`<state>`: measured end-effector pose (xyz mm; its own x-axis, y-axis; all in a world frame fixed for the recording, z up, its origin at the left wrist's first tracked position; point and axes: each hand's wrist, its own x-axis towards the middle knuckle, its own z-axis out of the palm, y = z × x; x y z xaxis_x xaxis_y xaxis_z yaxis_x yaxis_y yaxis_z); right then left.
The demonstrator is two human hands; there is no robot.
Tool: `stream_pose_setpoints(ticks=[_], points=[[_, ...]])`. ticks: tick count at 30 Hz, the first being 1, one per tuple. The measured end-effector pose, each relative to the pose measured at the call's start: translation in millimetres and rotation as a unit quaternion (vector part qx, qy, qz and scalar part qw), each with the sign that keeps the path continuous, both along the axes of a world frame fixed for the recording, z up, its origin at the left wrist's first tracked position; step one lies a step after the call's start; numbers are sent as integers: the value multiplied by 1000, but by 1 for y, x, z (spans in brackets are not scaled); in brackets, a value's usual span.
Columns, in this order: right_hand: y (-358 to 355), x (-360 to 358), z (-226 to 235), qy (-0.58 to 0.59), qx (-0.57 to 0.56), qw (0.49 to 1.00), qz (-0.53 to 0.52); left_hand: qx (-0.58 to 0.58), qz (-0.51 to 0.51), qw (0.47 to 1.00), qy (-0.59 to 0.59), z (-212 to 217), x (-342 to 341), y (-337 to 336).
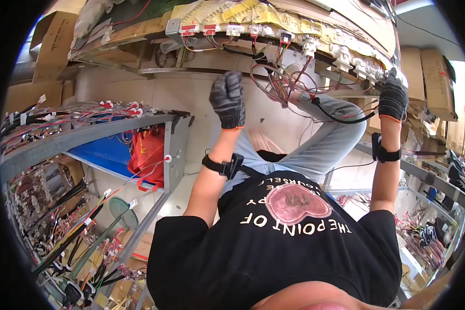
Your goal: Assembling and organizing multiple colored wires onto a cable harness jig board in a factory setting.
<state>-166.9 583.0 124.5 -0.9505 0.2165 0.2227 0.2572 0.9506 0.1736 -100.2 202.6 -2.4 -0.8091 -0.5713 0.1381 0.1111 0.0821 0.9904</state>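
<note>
Reaching toward the right end of the taped table (232,14), your right hand (392,99) is near the white connectors (342,59), its grip partly hidden (I can't tell whether it holds anything). Your left hand (227,101) is curled closed, nothing visible inside. The wire harness (281,89) hangs between them below the edge; its loose loops could tangle, and a hard tug could strain those connectors.

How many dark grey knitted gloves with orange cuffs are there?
2 gloves: one on the left hand, in mid-view, the other on the right hand, near the right end of the white plastic connectors. Others may be hidden.
</note>
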Motion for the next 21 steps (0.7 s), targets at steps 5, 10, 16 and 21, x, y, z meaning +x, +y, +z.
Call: stream_pose_setpoints(ticks=[5, 10, 16, 21], points=[[16, -7, -9, 0, -45, 998, -40, -261, -74, 961, 63, 47, -38, 16], [9, 2, -7, 52, 39, 997, 48, -351, -40, 930, 103, 45, -59, 33], [-9, 8, 11, 4, 105, 994, 32, -309, 13, 949, 65, 56, -59, 38], [-9, 7, 4, 37, 90, 995, 35, -305, -4, 951, 48, 60, -63, 40]])
